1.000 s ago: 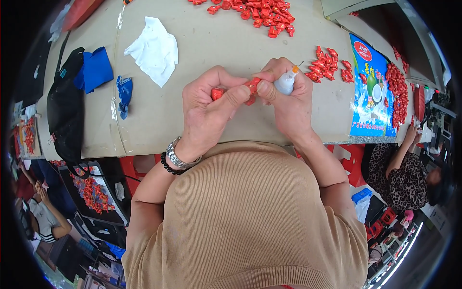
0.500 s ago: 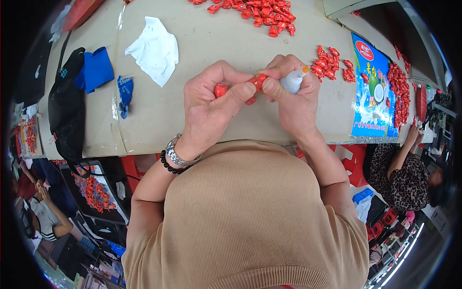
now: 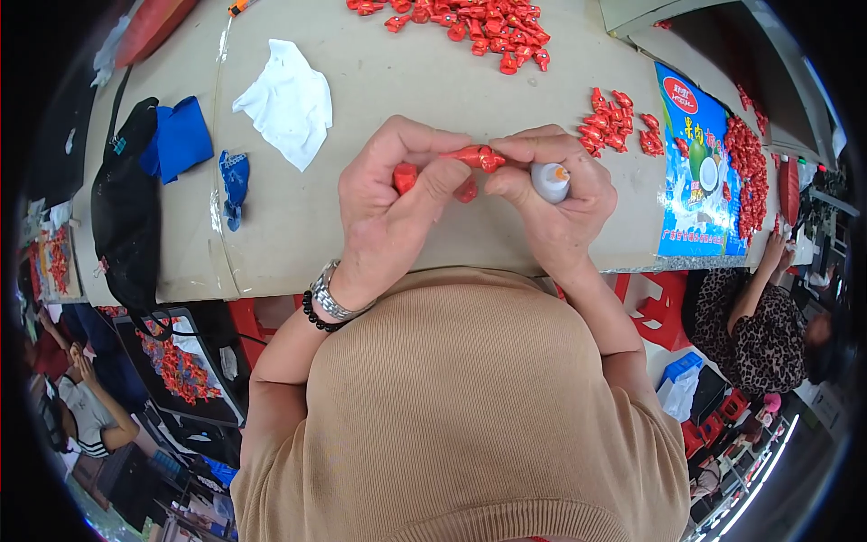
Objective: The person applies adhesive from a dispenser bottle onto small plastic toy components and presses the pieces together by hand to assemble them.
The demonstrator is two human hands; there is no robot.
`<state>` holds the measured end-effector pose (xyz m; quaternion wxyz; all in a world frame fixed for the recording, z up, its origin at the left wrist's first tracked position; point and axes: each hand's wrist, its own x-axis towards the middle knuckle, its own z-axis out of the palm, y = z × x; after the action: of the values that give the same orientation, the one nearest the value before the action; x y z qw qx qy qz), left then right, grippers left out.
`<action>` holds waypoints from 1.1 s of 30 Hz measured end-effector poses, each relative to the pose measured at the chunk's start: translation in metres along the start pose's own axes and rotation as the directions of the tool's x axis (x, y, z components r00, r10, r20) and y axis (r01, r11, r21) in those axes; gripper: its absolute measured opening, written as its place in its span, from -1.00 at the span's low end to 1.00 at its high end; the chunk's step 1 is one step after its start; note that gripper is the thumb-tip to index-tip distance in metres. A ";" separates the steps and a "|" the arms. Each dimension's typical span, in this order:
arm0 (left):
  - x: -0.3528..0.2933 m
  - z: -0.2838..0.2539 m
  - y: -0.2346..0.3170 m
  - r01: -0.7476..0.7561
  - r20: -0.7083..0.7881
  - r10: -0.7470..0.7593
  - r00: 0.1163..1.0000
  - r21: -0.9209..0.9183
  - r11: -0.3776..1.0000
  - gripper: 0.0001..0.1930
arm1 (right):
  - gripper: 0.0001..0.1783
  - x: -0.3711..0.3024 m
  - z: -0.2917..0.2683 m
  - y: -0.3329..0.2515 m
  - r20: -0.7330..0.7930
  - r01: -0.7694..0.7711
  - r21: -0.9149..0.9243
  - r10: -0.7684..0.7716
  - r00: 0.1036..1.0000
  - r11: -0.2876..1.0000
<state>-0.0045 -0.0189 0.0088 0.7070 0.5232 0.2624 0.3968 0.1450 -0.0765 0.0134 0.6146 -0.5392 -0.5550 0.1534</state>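
Two hands meet over the table (image 3: 406, 81). My left hand (image 3: 393, 212) curls shut around a small red piece (image 3: 405, 175), thumb pressed along it. My right hand (image 3: 560, 203) pinches another red piece (image 3: 477, 157) between its fingertips, touching the left fingers, with a white bottle (image 3: 549, 181) tucked in the palm. Beyond my fingers lies a red pile (image 3: 479, 23); a white cloth (image 3: 287, 101) lies up to the left.

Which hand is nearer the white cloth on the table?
Left. The left hand is just right of the white cloth; the right hand lies beyond it, farther right.
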 end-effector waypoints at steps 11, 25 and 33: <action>-0.001 -0.001 -0.005 -0.384 0.065 0.396 0.916 0.427 0.819 -0.85 | -0.70 -0.010 0.004 0.001 -0.020 0.063 0.032 -0.062 0.998 0.997; -0.002 -0.002 -0.010 -0.460 0.092 0.473 0.876 0.454 0.763 -0.89 | -0.72 -0.015 0.006 0.005 0.002 0.051 0.089 -0.051 0.999 0.995; 0.002 0.003 -0.005 -0.357 0.036 0.372 0.928 0.377 0.855 -0.76 | -0.78 -0.008 0.005 0.000 -0.017 -0.044 0.130 0.046 0.999 0.991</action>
<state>0.0007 -0.0196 0.0051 0.5002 0.6815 0.2434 0.4756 0.1379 -0.0810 0.0084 0.6502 -0.5122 -0.5253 0.1974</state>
